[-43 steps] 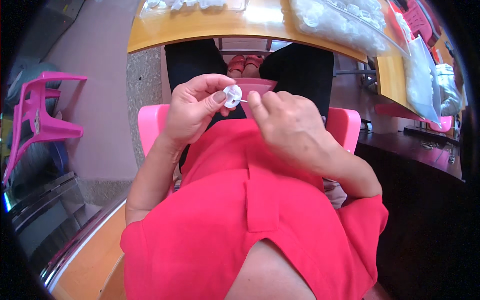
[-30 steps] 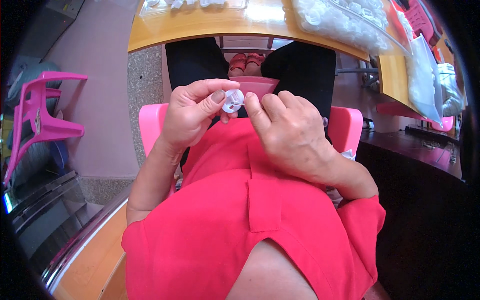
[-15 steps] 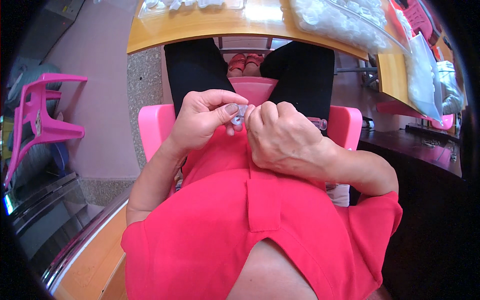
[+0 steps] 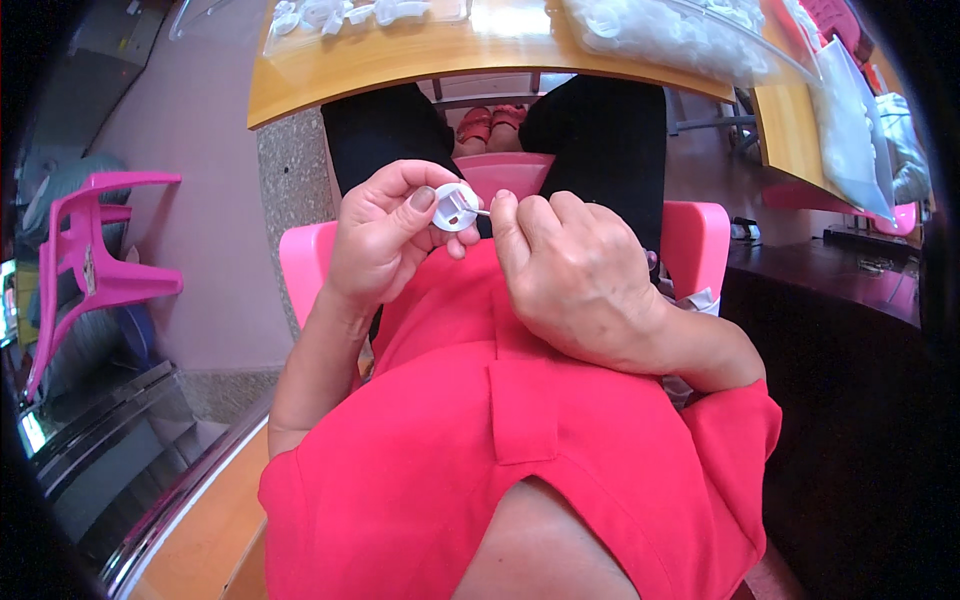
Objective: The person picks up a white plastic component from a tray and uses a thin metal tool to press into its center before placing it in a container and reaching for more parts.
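Head view: the left hand [image 4: 385, 238] pinches a round, white plastic piece [image 4: 456, 207], best kept steady while the right hand [image 4: 580, 272] clasps a slim, silvery metal-shafted tool [image 4: 481, 211] pointed toward the left.

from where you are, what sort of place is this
Likely a small workshop: white plastic parts heaped at a wooden table, and a thin tool in the right hand at a round white piece.

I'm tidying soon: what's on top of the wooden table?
On the table are white parts in a clear left tray and a heap of similar ones in a clear right tray. The heap hides its lower pieces and the table beneath.
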